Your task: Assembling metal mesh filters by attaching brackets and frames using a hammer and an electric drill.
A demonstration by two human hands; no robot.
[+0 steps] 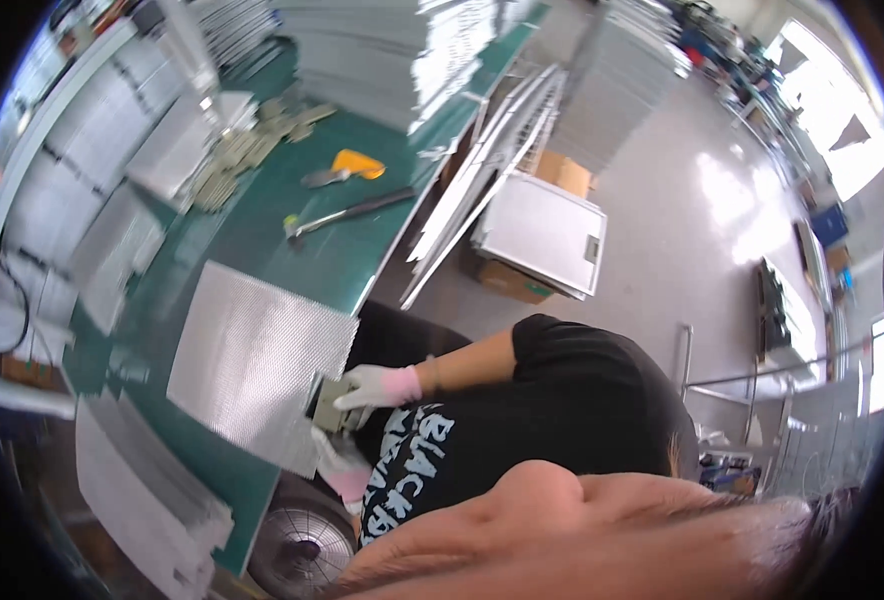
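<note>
A worker in a black shirt bends over a green workbench (262, 215), both gloved hands meeting at the near corner of a silvery mesh sheet (257, 365) that lies flat at centre left of the frame. The right hand (372, 387) is closed over a small greyish block (334, 410) pressed to the sheet's edge; the left hand (337, 462), just below it, is partly hidden, and its grip cannot be made out. The sheet looks thin, light and fairly stiff, likely sharp along its cut edges, so best taken by the rim with gloves. Higher up the bench lie a hammer (347, 213) and a yellow-handled scraper (347, 167); stacks of similar panels (382, 50) fill the upper frame.
</note>
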